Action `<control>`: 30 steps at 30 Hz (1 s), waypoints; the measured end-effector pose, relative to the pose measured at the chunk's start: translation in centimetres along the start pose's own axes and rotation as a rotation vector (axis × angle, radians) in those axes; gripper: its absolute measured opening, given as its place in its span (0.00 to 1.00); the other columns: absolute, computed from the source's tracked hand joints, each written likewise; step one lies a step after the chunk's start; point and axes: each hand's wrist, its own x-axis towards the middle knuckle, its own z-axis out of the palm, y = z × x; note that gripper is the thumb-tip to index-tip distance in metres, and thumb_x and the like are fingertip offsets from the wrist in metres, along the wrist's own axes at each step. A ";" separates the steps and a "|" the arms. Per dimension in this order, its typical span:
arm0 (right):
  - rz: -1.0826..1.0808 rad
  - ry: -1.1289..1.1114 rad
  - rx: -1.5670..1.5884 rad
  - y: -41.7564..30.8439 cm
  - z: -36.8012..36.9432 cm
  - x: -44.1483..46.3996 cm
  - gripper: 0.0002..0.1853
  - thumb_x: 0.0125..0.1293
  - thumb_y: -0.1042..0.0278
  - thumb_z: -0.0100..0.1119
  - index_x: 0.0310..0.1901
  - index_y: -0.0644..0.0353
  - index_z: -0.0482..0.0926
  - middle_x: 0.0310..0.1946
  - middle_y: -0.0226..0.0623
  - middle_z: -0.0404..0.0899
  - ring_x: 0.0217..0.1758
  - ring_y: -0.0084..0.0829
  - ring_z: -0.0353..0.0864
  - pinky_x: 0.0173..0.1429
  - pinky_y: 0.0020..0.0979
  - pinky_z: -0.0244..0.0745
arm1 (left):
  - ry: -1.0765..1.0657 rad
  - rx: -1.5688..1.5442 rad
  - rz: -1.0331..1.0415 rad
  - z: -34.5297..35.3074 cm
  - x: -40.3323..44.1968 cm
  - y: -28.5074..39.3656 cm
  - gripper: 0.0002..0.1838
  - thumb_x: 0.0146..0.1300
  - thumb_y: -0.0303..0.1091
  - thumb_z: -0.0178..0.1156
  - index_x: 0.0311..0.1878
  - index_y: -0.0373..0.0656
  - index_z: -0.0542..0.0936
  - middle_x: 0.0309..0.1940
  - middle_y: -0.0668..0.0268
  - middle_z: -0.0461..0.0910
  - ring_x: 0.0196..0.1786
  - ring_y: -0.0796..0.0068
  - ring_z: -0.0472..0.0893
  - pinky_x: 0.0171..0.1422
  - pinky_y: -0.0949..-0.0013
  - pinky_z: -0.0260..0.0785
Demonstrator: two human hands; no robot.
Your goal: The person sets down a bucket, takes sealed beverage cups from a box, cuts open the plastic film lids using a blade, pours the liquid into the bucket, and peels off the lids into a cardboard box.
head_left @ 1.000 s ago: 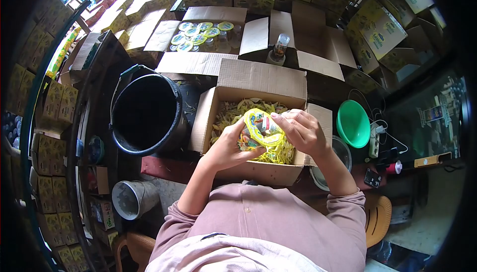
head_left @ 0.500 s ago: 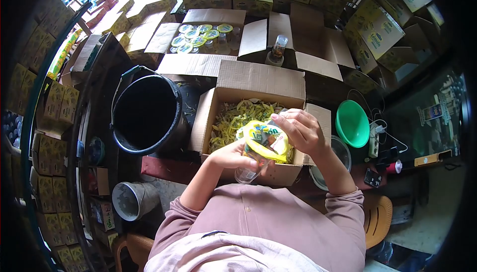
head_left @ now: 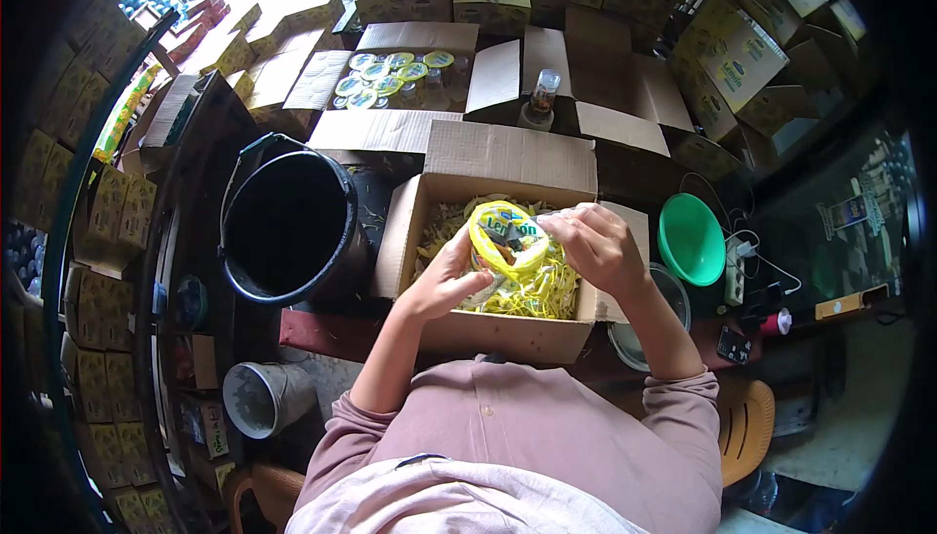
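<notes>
A clear plastic cup (head_left: 509,239) with a yellow-rimmed printed lid film is tilted over an open cardboard box (head_left: 512,151). My left hand (head_left: 447,278) is wrapped round the cup's left side. At the lid's right edge, the fingers of my right hand (head_left: 595,245) are pinched together; a small greyish thing shows at their tips, too small to name. Beneath the cup, yellow-green strips (head_left: 547,292) fill the box.
A black bucket (head_left: 290,226) stands left of the box. Behind is a carton of lidded cups (head_left: 400,75), with a jar (head_left: 540,102) to its right. A green bowl (head_left: 692,239) sits at the right, and a grey bucket (head_left: 264,397) lower left.
The cup was lowered and turned half a second ago; it is now lifted back over the box with its lid towards the camera. Both hands stay at it, the right one slightly higher.
</notes>
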 end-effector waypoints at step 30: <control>-0.094 0.119 0.024 -0.7 0.7 0.1 0.14 0.49 0.74 0.60 0.41 0.61 0.77 0.24 0.30 0.76 0.31 0.26 0.78 0.39 0.29 0.77 | -0.555 -0.694 -0.299 2.0 0.1 -0.9 0.27 0.44 0.35 0.63 0.46 0.31 0.67 0.25 0.58 0.74 0.24 0.72 0.75 0.27 0.74 0.68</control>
